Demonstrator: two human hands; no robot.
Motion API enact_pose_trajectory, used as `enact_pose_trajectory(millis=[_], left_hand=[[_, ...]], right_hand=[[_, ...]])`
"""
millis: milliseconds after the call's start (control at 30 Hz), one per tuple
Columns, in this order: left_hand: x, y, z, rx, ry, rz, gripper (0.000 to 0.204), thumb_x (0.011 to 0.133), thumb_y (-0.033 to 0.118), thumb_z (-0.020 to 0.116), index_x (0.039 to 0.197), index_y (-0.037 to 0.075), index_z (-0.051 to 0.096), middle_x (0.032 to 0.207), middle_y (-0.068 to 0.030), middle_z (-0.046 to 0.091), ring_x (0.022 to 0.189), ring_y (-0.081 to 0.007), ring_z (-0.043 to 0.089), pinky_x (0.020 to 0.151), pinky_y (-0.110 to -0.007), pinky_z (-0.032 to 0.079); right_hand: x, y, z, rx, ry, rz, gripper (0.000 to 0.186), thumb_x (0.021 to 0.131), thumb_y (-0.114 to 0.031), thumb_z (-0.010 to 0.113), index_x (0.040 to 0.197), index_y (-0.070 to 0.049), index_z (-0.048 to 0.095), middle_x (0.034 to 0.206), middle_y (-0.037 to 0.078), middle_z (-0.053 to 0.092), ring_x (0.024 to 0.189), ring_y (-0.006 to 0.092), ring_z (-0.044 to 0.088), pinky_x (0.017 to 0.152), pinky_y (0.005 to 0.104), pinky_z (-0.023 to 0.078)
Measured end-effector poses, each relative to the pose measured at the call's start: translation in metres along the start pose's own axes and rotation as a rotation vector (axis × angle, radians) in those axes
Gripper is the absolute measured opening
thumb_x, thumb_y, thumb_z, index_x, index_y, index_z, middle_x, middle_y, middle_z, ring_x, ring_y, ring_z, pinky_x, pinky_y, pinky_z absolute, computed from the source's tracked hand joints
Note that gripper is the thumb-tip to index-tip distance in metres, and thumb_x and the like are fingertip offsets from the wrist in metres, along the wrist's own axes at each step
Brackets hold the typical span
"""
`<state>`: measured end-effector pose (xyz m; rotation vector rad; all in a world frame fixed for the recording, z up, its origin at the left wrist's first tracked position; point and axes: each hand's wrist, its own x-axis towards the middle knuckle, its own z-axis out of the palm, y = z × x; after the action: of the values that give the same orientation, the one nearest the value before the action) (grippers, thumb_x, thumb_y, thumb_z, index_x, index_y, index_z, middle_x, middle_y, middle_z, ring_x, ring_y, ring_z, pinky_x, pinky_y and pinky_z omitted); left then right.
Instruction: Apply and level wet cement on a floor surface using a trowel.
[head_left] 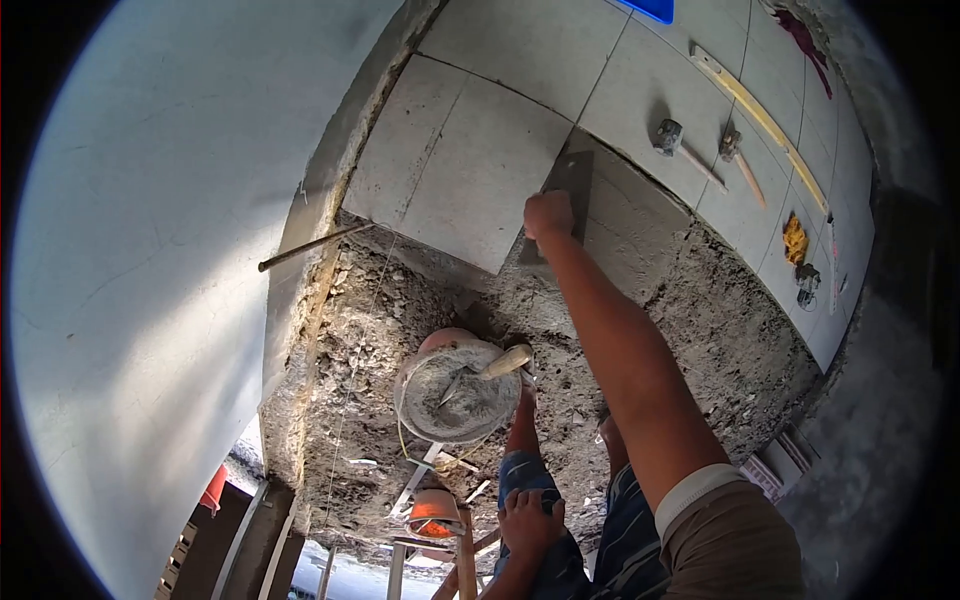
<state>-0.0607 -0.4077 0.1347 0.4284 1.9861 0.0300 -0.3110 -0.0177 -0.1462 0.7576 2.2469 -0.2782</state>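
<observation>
My right hand [550, 216], at the end of an outstretched arm, is closed round the grip of a flat steel trowel [573, 172]. The blade lies on a smoothed patch of grey mortar [630, 215], right beside the edge of a laid floor tile [490, 165]. My left hand [531, 518] rests on my knee with its fingers spread, holding nothing. Near my foot stands a bucket [402, 405] of wet mortar. A small trowel with a wooden handle [507, 361] sticks out of it; its blade is partly sunk in the mix.
Rough rubble ground [360, 350] surrounds the bucket. A thin rod [315, 246] lies by the left wall, near a taut string. On the tiles at right are two mallets [670, 137] [731, 146], a long yellow level [765, 120] and a yellow cloth [795, 240]. An orange bucket [435, 512] sits behind.
</observation>
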Motion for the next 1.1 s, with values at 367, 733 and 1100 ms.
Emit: enact_pose_trajectory(millis=[367,733,1100], left_hand=[[0.010,0.019,0.003,-0.074,-0.050,0.095,0.054,0.085,0.052,0.072,0.118,0.009,0.071,0.125,-0.0117,0.071,0.133,-0.0340,0.055,0.108,-0.052,0.042],[0.016,0.012,-0.017,-0.076,-0.051,0.021,0.053,0.087,0.052,0.071,0.119,0.009,0.070,0.123,-0.0112,0.072,0.133,-0.0340,0.055,0.106,-0.053,0.043],[0.020,0.012,-0.025,-0.048,-0.024,0.006,0.051,0.086,0.051,0.074,0.118,0.010,0.072,0.122,-0.0094,0.073,0.130,-0.0340,0.059,0.102,-0.056,0.046]], right_hand=[[-0.104,-0.053,0.163,0.003,-0.021,0.026,0.021,0.089,-0.023,0.068,0.105,-0.010,0.074,0.084,0.009,0.073,0.081,0.0273,0.071,0.073,0.0480,0.047],[-0.066,-0.006,0.071,2.182,0.494,0.499,0.021,0.095,-0.011,0.059,0.103,0.001,0.042,0.082,0.012,0.059,0.053,0.0188,0.061,0.049,0.0358,0.054],[-0.012,-0.059,0.137,1.239,0.779,0.541,0.034,0.100,-0.024,0.057,0.113,0.001,0.038,0.081,0.032,0.056,0.081,0.0569,0.061,0.065,0.0617,0.044]])
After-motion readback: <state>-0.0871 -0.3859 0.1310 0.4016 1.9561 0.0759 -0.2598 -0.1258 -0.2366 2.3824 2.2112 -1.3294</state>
